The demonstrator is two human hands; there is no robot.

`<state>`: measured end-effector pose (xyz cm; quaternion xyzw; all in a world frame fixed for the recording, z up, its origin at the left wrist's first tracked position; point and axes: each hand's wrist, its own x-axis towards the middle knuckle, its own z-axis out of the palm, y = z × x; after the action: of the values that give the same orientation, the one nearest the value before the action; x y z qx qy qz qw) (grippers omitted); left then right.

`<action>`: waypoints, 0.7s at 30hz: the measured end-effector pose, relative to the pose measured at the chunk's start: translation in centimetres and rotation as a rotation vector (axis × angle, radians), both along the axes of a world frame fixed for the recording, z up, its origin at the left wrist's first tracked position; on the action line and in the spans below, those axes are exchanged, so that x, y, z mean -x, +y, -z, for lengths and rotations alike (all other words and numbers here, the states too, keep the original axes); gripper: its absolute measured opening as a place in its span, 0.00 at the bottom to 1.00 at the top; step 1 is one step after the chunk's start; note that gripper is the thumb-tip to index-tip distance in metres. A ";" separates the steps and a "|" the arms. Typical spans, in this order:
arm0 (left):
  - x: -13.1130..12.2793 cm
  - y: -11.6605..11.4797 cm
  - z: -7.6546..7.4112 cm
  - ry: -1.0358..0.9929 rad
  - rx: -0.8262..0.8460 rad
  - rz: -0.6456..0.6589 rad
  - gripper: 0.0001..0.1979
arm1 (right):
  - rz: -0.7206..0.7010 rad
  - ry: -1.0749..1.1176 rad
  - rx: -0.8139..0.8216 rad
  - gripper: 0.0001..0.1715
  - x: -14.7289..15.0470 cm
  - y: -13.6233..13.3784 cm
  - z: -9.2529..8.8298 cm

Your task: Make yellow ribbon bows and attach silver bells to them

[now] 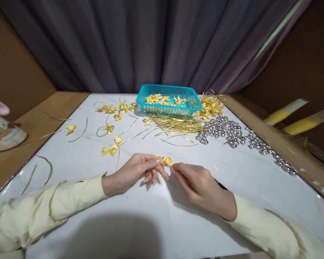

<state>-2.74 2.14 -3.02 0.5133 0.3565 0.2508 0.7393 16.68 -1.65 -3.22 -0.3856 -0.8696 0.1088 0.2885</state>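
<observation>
A dark grey-purple pleated curtain [151, 43] hangs behind a white, faintly marbled tabletop [118, 230] in the head view; brown boards edge it on both sides. Near the middle, the left hand [135, 171] pinches a yellow satin bow [167, 160] between thumb and forefinger, its other fingers loosely spread beneath; the right hand [199, 183] has its thumb and forefinger drawn together at the bow's 4 o'clock edge, though I cannot tell whether they grip it or only touch it. Taking that bow as the dial's centre, a turquoise plastic basket [169, 112] stands at 12 o'clock with more yellow bows [158, 99] inside; a bundle of gold wire lengths [178, 126] lies between the two; a heap of bows with gold ties [212, 106] sits just beside the basket at half past one; shiny silver rings [221, 127] spread from 2 o'clock towards 3; two clear tubes with yellow contents [286, 112] lie beyond them. Joined bows [112, 147] rest at half past nine; a bow on a wire loop [108, 128] is at 10 o'clock; a bear-print mug [7, 133] stands far out at 9 o'clock.
</observation>
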 end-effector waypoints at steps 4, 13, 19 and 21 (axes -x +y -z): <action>0.0 0.0 0.2 0.003 0.000 -0.001 0.15 | 0.009 -0.011 0.011 0.14 0.0 -0.1 0.1; 0.0 0.1 0.1 0.012 -0.002 -0.002 0.17 | 0.016 -0.028 0.034 0.12 0.0 -0.2 0.3; 0.1 0.1 0.1 0.010 0.025 0.002 0.17 | 0.029 -0.016 0.029 0.11 0.0 -0.3 0.1; 0.1 0.1 0.1 0.006 0.025 0.002 0.17 | 0.028 -0.009 0.039 0.11 0.1 -0.3 0.1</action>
<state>-2.83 2.25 -3.14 0.5051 0.3611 0.2440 0.7449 16.58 -1.96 -3.32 -0.4037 -0.8631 0.1203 0.2786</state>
